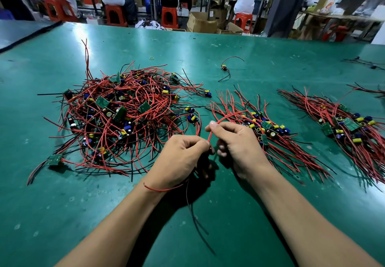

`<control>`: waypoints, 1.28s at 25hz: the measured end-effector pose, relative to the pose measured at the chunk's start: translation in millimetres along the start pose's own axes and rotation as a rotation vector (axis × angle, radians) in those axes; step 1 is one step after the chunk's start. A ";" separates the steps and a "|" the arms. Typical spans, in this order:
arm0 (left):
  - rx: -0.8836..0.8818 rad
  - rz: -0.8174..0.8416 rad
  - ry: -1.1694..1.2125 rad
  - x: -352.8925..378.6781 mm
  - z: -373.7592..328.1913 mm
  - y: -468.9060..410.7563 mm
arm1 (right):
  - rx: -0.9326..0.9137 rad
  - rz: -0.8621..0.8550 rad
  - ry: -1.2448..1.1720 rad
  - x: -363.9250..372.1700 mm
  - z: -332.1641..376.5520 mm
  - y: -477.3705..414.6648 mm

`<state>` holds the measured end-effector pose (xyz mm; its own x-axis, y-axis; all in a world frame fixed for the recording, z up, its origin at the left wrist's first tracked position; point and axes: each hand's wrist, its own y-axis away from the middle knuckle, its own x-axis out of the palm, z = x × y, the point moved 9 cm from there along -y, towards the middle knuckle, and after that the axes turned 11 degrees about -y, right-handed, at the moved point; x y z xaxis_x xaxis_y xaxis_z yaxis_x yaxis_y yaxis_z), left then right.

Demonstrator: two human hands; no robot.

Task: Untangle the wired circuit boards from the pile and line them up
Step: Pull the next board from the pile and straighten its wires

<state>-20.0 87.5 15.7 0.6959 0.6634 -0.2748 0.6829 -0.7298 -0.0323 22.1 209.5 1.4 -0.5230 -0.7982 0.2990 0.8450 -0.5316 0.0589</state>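
Green matting covers the wide workbench, and beyond its far edge people sit with their backs turned on orange plastic stools among brown cardboard boxes.

On the left of the bench lies the tangled pile of small green circuit boards with red and black wires, boards facing every way. To its right, just beyond the hands, a lined-up row of wired boards lies with its wires running the same way, and a second lined-up row sits further right. 1 single wired board rests apart behind them, near a small yellow rubber band.

Near the bench's front, the left hand is clenched round a bunch of red and black leads; 1 red end curls out at the wrist and the black ones trail toward the person. Whether a board sits inside the fist cannot be told. Close beside it, the right hand pinches 1 thin red lead between thumb and forefinger, its other fingers curled under; that lead arcs up toward the nearer row.
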 end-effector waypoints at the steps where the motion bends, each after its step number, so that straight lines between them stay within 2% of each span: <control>1: 0.006 -0.006 -0.023 -0.8 -1.5 -0.2 | -0.006 -0.022 -0.053 -0.4 -0.4 -1.4; 8: -0.038 0.059 0.043 6.2 -1.9 1.4 | 0.104 -0.065 -0.498 1.1 -6.2 -8.5; 15: -0.053 0.075 0.015 7.4 -2.4 3.4 | 0.169 -0.140 -0.586 -15.9 -4.3 -16.1; 17: -0.051 0.069 -0.002 6.6 -2.6 3.3 | 0.099 -0.158 -0.486 -22.7 1.9 -17.6; 18: -0.047 0.063 -0.007 6.3 -3.1 3.3 | -0.001 -0.175 -0.316 -28.8 10.7 -17.8; 20: -0.041 0.046 -0.008 4.9 -3.5 3.2 | -0.267 -0.212 0.202 -32.9 36.6 -12.9; 21: -0.038 0.039 -0.014 3.8 -3.5 3.2 | -0.366 -0.232 0.388 -31.5 45.3 -9.9; 22: -0.036 0.034 -0.023 3.4 -3.2 3.1 | -0.410 -0.258 0.461 -32.1 49.0 -8.3; 25: -0.038 0.028 -0.050 3.7 -1.9 2.2 | -0.424 -0.313 0.471 -34.4 50.8 -5.1; 28: -0.046 0.018 -0.039 3.9 0.5 1.8 | -0.497 -0.338 0.585 -29.9 56.4 -1.8; 32: -0.043 0.029 -0.045 5.7 0.6 1.2 | -0.490 -0.353 0.600 -38.2 58.4 -4.6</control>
<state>-15.4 90.3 13.5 0.7054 0.6335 -0.3179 0.6724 -0.7400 0.0174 44.7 259.0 45.3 -0.8341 -0.5044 -0.2233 0.5500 -0.7295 -0.4066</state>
